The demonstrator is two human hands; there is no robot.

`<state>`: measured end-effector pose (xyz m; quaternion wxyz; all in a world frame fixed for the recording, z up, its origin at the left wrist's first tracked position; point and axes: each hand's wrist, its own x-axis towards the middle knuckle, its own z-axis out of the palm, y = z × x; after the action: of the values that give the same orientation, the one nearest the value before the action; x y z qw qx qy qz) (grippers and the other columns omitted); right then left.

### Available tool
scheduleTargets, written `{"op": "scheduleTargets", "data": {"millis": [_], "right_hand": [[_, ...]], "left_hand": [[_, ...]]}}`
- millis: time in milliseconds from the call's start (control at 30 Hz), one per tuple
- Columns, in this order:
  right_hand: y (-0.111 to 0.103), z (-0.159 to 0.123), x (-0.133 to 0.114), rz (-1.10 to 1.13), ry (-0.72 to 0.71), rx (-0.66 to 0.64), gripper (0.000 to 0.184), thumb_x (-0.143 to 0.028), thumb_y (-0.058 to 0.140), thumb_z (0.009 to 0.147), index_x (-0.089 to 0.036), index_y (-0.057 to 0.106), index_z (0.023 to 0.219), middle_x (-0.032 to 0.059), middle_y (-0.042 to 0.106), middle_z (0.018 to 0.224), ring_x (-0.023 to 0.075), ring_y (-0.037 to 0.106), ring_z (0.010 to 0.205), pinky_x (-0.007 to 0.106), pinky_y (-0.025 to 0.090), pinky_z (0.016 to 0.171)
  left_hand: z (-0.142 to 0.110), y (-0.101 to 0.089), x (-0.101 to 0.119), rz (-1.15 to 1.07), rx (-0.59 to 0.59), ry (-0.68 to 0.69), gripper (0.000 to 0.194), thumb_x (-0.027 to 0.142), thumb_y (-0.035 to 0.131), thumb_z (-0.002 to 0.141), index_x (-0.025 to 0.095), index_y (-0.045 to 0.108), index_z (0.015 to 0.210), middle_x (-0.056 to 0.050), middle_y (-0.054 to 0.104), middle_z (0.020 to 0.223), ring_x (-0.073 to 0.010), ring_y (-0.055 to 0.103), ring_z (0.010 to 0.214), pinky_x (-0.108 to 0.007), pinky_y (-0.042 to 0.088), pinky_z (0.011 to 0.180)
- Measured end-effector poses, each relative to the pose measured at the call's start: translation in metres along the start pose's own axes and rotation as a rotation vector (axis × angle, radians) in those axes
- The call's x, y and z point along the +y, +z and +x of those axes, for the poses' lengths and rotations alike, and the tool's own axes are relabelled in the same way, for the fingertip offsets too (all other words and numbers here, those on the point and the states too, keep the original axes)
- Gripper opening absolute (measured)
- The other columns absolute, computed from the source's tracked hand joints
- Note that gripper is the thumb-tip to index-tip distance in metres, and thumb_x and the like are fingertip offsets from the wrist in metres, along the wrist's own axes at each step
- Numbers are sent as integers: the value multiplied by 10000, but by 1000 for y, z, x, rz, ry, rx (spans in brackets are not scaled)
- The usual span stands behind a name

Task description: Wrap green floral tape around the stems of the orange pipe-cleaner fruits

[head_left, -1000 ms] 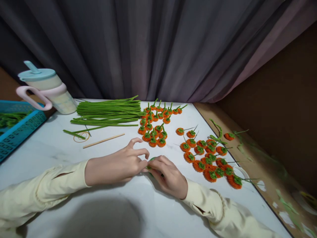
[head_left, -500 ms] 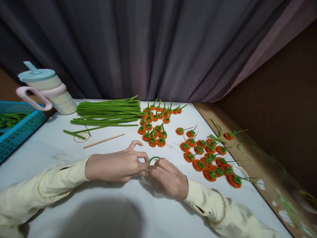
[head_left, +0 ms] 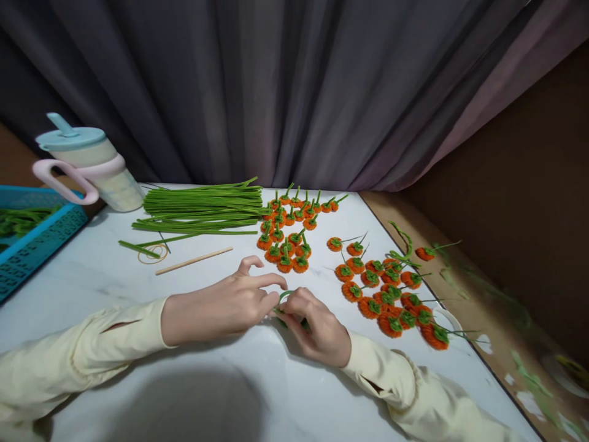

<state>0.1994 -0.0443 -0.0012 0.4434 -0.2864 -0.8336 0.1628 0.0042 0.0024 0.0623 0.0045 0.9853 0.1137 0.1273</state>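
Left hand [head_left: 221, 309] and right hand [head_left: 317, 327] have a pinching grip on a green loop [head_left: 286, 293] above the counter [head_left: 304, 405]; the patterned cup [head_left: 120, 191] is too blurred to read.

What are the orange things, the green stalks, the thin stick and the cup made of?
Orange things: probably fuzzy craft wire or yarn, matt; they show soft, ribbed edges.
Green stalks: maybe fuzzy craft wire, matt; they're thin and long, but any wire inside is hidden.
Thin stick: likely bare wood, pale tan and straight.
Cup: perhaps plastic, smooth with pastel colours.
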Motion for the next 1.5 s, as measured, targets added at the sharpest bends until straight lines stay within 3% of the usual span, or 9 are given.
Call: {"op": "scheduleTargets", "data": {"millis": [100,333,400,600,767,867,1200,1367,1500], "right_hand": [[-3,1,1,-135,-118,-22,155,-50,407,874,-146,483,969,54,544,734,151,504,693,257,450,596],[-9,3,0,-431,-477,-67,87,-77,465,857,-141,499,906,64,596,691,171,528,669,296,449,589],[-8,2,-1,-393,-420,-90,88,-83,494,845,-149,495,903,58,581,688,170,536,672,287,451,592],[-4,2,-3,-1,187,32,165,-149,479,885,-191,425,1035,50,631,797,157,586,748,268,481,658],[-3,4,-5,250,409,-13,149,-181,514,878,-188,447,1011,19,647,769,118,607,642,204,480,559],[-4,6,-5,212,370,-4,68,-170,525,868,-184,502,931,3,613,693,110,565,594,203,462,542],[-10,6,-1,-189,-213,13,245,-21,376,819,-129,508,996,85,550,733,183,510,702,296,422,590],[-8,5,1,-44,-122,5,235,-27,438,804,-179,473,981,51,569,723,161,510,650,292,449,589],[-5,2,-2,95,56,42,219,-62,494,821,-202,446,983,34,611,749,152,556,670,275,480,607]], "left_hand": [[3,-4,0,-102,-49,-51,233,-58,364,756,133,497,761,-115,619,904,-187,543,858,-366,264,788],[5,-3,-1,-485,-106,-206,307,125,383,918,157,523,646,-10,587,777,-142,468,705,-298,263,756],[5,-2,-3,-545,-114,-200,353,147,368,941,159,530,627,-7,601,758,-147,474,730,-290,267,753],[6,-1,-7,-508,-138,-248,370,186,325,970,155,534,667,-5,594,728,-154,471,747,-313,244,785],[7,1,-7,-506,-176,-246,354,146,318,969,148,491,661,8,591,702,-143,496,777,-320,225,810],[6,1,-6,-563,-175,-256,336,117,339,958,152,486,658,23,606,652,-142,518,801,-316,223,830],[10,-3,-10,-984,-327,-339,374,224,305,983,160,519,683,41,624,563,-104,563,638,-240,346,824],[11,-1,-8,-761,-328,-341,323,311,353,973,169,538,749,17,624,635,-152,554,848,-273,298,859],[8,0,-3,-378,-218,-222,210,332,507,909,153,501,800,-22,607,828,-159,540,786,-350,273,869]]}}
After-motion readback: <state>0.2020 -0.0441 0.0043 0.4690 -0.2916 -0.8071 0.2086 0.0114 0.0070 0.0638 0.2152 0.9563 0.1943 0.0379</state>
